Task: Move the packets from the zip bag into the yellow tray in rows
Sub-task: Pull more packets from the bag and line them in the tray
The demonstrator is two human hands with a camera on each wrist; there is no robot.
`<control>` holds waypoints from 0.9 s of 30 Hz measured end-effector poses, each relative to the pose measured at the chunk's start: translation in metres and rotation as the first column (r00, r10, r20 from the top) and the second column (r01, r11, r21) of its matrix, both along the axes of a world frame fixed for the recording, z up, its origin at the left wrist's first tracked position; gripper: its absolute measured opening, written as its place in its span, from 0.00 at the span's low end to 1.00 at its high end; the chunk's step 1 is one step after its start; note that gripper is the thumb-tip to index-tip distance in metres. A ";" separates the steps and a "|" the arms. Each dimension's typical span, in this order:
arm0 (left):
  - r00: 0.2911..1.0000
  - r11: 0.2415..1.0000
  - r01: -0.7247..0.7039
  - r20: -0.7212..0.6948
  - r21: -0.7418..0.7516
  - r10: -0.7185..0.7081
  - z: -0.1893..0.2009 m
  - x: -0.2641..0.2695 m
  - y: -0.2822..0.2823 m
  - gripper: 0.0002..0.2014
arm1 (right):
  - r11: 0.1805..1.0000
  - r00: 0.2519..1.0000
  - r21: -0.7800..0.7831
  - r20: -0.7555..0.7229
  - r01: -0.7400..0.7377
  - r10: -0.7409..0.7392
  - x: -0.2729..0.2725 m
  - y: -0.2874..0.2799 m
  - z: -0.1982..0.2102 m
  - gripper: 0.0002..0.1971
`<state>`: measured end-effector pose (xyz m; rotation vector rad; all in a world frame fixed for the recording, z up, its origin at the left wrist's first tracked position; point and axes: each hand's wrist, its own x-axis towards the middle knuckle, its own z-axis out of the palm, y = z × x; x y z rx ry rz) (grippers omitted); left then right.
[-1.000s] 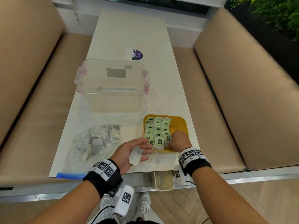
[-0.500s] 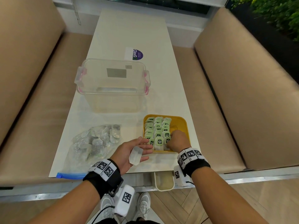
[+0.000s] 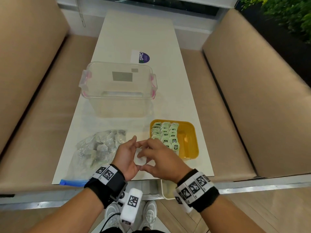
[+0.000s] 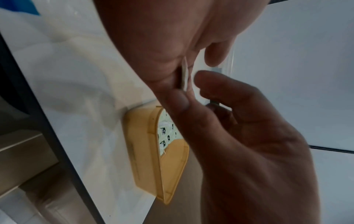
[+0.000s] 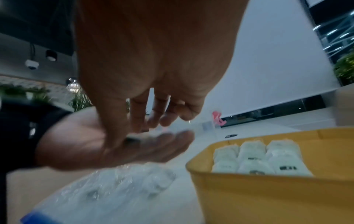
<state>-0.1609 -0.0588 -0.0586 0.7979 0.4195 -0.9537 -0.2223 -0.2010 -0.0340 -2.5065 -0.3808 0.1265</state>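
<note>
A small white packet [image 3: 140,159] lies in the palm of my left hand [image 3: 129,152], whose fingers are stretched out over the table's near edge. My right hand [image 3: 141,163] reaches across and pinches this packet between thumb and forefinger; the left wrist view shows the packet's thin edge [image 4: 184,75] between them. To the left lies the clear zip bag [image 3: 97,148] with a blue seal, several packets inside. The yellow tray [image 3: 190,137] stands to the right, with pale green packets [image 3: 165,133] in three rows along its left side and its right side bare.
A clear lidded container [image 3: 117,88] with pink clips stands behind the bag and tray. A round sticker [image 3: 142,57] lies farther back. Tan benches [image 3: 252,98] flank the narrow white table. A cream bin [image 3: 165,190] hangs under the near edge.
My right hand has left the tray and moved left to the packet in my left palm. The left hand has shifted slightly right and up.
</note>
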 end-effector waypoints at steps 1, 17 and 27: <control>1.000 1.000 -0.001 0.009 -0.003 0.001 0.001 0.000 0.001 0.26 | 1.000 0.999 -0.002 0.042 0.012 -0.012 0.001 0.003 -0.006 0.14; 0.901 0.919 0.086 0.364 0.385 -0.237 -0.014 -0.004 0.024 0.13 | 0.755 0.731 0.052 -0.298 0.654 -0.614 0.016 -0.078 0.032 0.03; 0.370 0.763 -0.064 0.726 0.643 -0.580 -0.039 -0.017 -0.001 0.13 | 0.757 0.628 -0.264 -0.434 0.597 -0.647 0.019 -0.109 -0.002 0.07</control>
